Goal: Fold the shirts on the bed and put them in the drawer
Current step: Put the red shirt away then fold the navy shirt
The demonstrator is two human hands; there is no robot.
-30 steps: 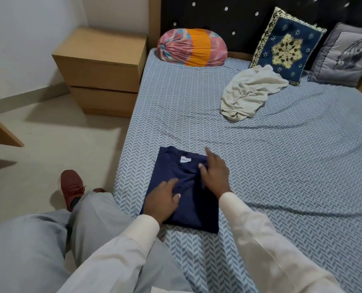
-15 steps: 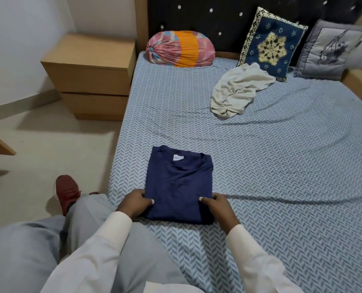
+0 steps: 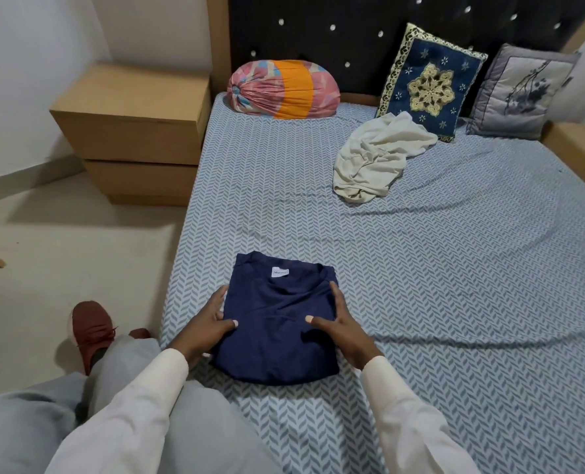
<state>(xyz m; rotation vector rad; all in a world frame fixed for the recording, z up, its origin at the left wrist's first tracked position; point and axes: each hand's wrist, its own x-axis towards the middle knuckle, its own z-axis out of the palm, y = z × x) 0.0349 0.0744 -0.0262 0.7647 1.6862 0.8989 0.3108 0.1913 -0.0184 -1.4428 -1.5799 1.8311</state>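
The left hand (image 3: 212, 319) and right hand (image 3: 342, 328) grip the sides of the navy shirt (image 3: 277, 352), folded square, label up.

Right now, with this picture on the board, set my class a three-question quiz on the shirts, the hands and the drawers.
1. True or false: the left hand and right hand both hold the folded navy shirt.
2. Where does the crumpled cream shirt lie? A) in front of the blue cushion; B) on the floor; C) on the person's lap.
3. Fill in: the drawers of the bedside unit are ___.
Key: 1 true; 2 A; 3 closed.
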